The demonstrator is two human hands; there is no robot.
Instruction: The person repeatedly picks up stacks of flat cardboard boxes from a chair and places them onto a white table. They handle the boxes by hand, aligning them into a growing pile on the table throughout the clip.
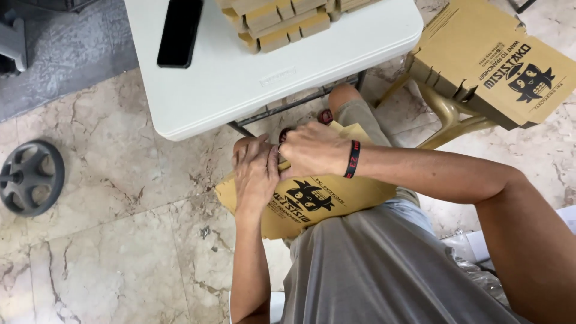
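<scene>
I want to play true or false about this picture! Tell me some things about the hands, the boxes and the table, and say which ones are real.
1. Both hands, the left hand and the right hand, are on the flat cardboard box on the person's lap. True.
2. The black phone lies on the floor. False: it lies on the white table.
3. A black wristband is on the right wrist. True.
4. The stack of folded boxes sits on the yellow chair. False: it is on the table.
5. A grey wheel lies on the marble floor. True.

White table [240, 90]: black phone [180, 30], stacked cardboard boxes [282, 21].
</scene>
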